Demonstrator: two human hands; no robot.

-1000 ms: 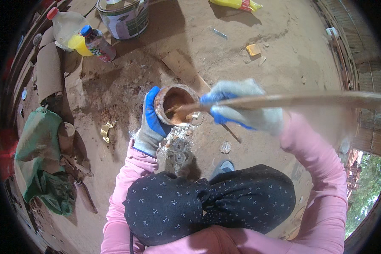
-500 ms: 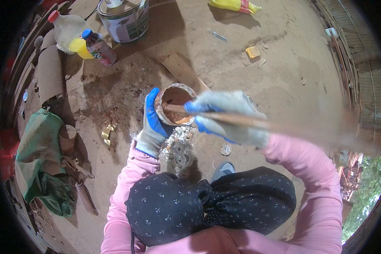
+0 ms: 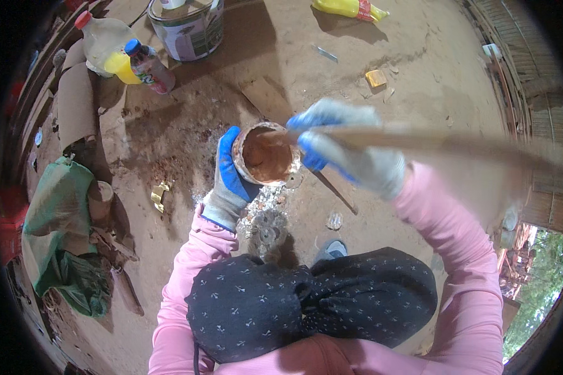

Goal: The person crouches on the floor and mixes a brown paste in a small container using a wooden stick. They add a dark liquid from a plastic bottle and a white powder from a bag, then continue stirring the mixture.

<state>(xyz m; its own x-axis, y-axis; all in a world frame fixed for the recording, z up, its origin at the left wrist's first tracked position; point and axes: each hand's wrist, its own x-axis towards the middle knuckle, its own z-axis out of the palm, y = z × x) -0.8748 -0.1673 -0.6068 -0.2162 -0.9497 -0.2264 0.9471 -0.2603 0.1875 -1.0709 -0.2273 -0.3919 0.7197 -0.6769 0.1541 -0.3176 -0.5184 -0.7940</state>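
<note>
My left hand (image 3: 229, 178), in a grey and blue glove, wraps round the side of a small round container (image 3: 296, 167) with a crusted, whitish rim. Inside is a reddish-brown paste (image 3: 264, 161). My right hand (image 3: 350, 149), in a matching glove, grips a long wooden stick (image 3: 444, 139), and motion smears both. The stick's lower end reaches into the container at its upper right, while the other end stretches far to the right. A thin dark stick (image 3: 336, 192) lies on the ground below my right hand.
A large bucket (image 3: 191, 34), a big clear bottle (image 3: 106, 44) and a blue-capped bottle (image 3: 151, 70) stand far left. A yellow bottle (image 3: 350, 8) lies at the back. Green cloth (image 3: 59, 231) lies left, a flat board (image 3: 266, 97) beyond the container, a yellow block (image 3: 375, 78) farther right.
My right hand has moved up and slightly right, swinging the stick within the container toward its upper edge. More paste shows. The container has shifted slightly right; my left hand keeps its hold.
</note>
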